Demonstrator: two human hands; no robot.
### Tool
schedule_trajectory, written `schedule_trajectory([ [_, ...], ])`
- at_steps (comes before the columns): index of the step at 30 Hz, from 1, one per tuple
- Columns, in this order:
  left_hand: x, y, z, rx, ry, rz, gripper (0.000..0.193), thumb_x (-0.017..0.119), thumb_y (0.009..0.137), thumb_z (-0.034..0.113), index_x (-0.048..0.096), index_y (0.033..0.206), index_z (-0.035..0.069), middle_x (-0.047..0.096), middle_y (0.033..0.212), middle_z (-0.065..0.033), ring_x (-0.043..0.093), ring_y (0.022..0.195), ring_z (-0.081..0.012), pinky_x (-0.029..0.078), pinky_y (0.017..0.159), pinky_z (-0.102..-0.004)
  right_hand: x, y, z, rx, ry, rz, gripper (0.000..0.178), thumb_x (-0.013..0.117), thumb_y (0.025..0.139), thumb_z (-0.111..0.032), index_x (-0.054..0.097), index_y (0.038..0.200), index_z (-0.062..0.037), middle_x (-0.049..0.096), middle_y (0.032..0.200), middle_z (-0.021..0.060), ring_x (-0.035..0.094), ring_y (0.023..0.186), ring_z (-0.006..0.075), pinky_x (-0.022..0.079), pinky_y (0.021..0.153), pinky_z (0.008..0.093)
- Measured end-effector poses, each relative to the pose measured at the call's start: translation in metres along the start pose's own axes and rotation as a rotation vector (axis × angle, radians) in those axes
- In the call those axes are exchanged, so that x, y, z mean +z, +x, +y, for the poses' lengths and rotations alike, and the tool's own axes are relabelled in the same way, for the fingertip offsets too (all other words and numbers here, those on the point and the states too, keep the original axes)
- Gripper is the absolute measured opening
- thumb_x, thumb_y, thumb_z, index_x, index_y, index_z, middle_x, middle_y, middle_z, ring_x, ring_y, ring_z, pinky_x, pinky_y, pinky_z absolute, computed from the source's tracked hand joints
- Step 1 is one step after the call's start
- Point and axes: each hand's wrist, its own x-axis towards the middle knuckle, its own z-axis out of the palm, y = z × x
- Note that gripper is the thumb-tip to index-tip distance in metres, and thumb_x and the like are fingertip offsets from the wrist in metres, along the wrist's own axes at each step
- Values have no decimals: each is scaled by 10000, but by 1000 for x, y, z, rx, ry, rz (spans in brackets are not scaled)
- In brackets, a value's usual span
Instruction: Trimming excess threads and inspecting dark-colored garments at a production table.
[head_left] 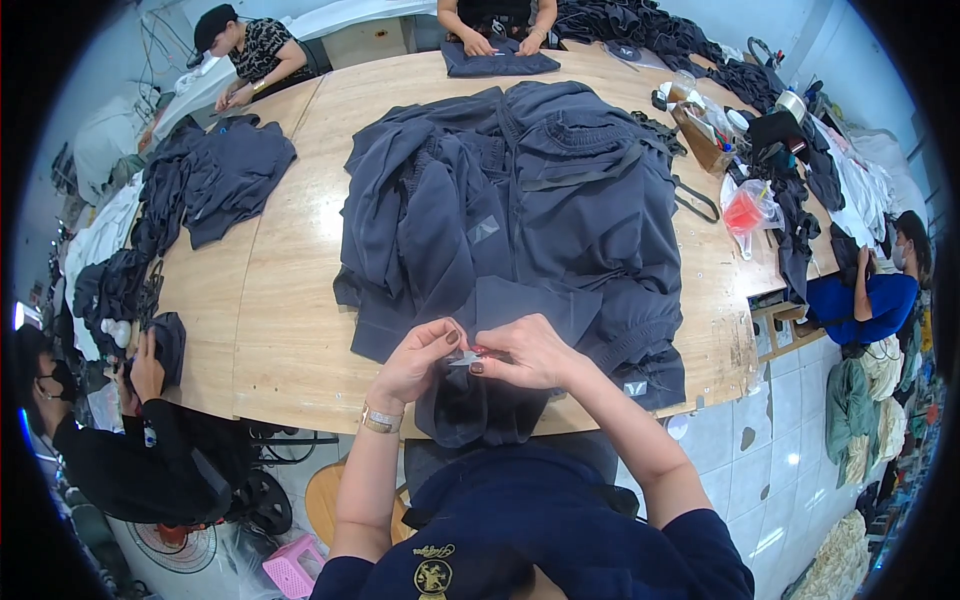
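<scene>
My left hand, with a metal-banded watch at the wrist, and my right hand meet over the near edge of a pile of dark grey garments. Fingertips of both hands are pinched together on a small pale, partly see-through piece; its exact kind is too small to make out. Beneath them a dark grey garment drapes over the table's front edge. The pile shows gathered elastic waistbands and a dark drawstring. A shiny square patch lies on one garment, and another small light patch is at the pile's lower right.
The wooden table carries more dark garments at left. A red drink in a plastic bag and a box of tools stand at right. Co-workers handle cloth at the far side, left and right. A pink stool stands on the floor.
</scene>
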Motion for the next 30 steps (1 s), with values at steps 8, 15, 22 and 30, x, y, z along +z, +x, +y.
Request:
schedule_trajectory([
  [8,-1,1,-3,12,-48,10,141,551,920,187,583,939,52,556,861,25,507,794,-52,404,753,-199,10,-5,8,6,67,99,397,524,867,-405,511,713,-39,510,575,132,506,542,326,368,497,383],
  [15,2,3,-5,77,-167,78,215,518,931,141,510,1120,39,531,851,30,500,794,-42,410,744,-177,45,-4,2,216,834,383,169,565,884,-165,453,834,-48,522,709,24,485,632,92,391,598,240],
  [22,19,1,15,95,311,210,167,531,931,158,587,994,13,567,858,32,494,794,-16,388,699,-166,34,-2,-5,188,1159,408,268,551,857,22,313,810,-91,513,798,16,456,711,40,385,635,189],
  [30,26,-11,26,-5,289,102,120,675,816,66,643,907,-6,627,828,20,543,764,-34,434,718,-173,25,-5,-9,145,1113,528,258,543,853,29,315,839,-92,508,802,13,445,707,33,371,618,177],
])
